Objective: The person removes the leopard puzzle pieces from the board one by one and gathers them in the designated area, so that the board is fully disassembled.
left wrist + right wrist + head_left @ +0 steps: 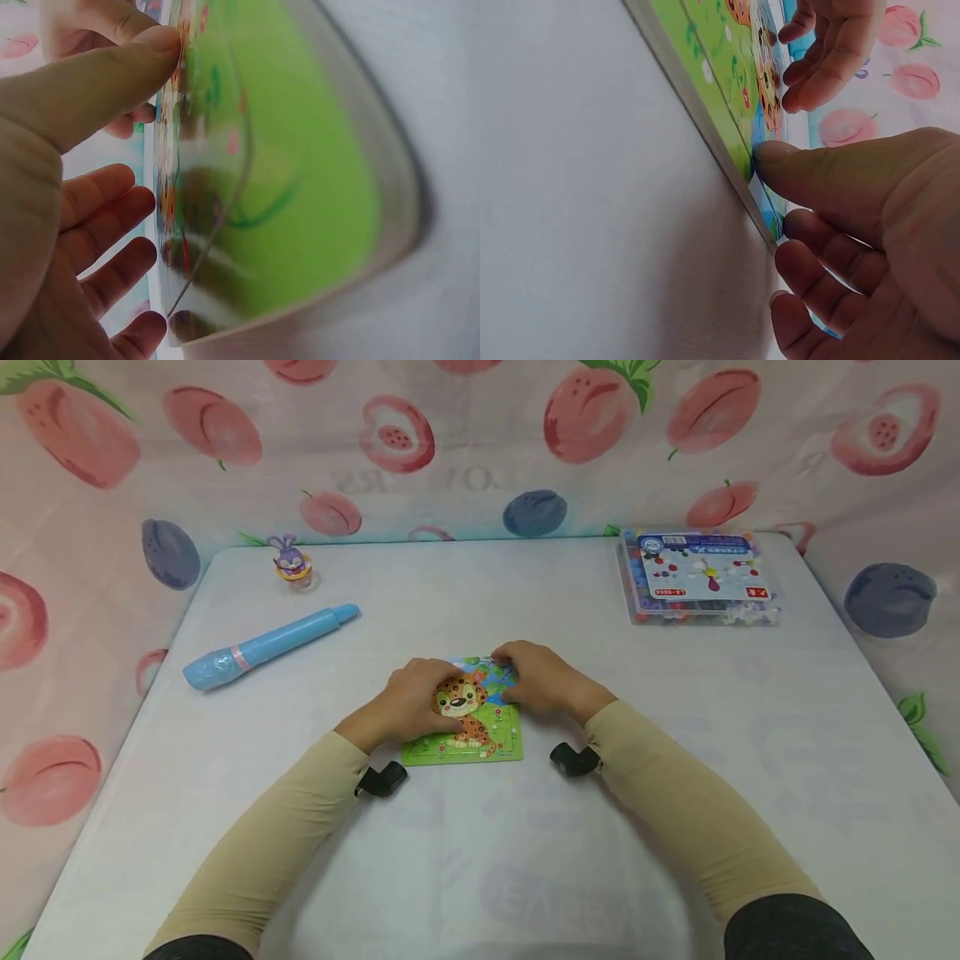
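Note:
A small square jigsaw puzzle board with a green border lies flat on the table, showing a spotted cartoon leopard on grass under blue sky. My left hand rests over its left part. The left thumb touches the picture, and the other fingertips lie spread against its surface. At the upper right corner is my right hand. Its thumb presses on the picture near the right edge, with the index fingertip close to the top corner. Cut lines between pieces show; my hands hide parts of the board.
A light blue stick-shaped toy lies to the left, with a small purple rabbit figure behind it. At the back right sits a clear plastic box of colourful small parts. A fruit-patterned cloth hangs behind the white table.

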The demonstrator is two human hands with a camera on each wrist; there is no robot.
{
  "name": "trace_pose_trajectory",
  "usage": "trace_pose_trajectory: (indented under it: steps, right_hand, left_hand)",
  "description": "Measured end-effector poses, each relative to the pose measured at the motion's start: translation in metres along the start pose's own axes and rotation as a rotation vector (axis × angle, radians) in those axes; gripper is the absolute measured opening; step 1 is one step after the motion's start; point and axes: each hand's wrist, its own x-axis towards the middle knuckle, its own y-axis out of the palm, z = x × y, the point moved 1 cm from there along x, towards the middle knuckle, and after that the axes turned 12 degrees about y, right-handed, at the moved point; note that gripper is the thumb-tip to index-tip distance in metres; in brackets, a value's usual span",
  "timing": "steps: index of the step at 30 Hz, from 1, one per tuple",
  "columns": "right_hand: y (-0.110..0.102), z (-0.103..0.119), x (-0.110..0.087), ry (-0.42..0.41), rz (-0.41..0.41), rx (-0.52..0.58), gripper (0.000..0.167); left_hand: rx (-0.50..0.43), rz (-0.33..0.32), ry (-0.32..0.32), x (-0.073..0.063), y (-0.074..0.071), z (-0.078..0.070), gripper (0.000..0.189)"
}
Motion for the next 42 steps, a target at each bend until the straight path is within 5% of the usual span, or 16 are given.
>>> trace_pose_trajectory:
  steps: [10,18,42]
  right_hand:
    - [0.0001,-0.0001,-0.0002,0.007,-0.012,0.037,0.059]
    - [-0.0016,0.0019,0.0023,0.010,-0.007,-0.005,0.061]
    - [0.0043,0.0026,-0.0002,-0.033,-0.029,0.045,0.058]
  left_hand:
    - [0.005,-0.004,0.000,0.0000,0.0006,-0.0008,0.076]
    - [-0.020,-0.028,-0.016,0.0017,0.0013,0.0008,0.059]
    - [-0.029,-0.022,-0.040,0.0028,0.0035,0.0021,0.060]
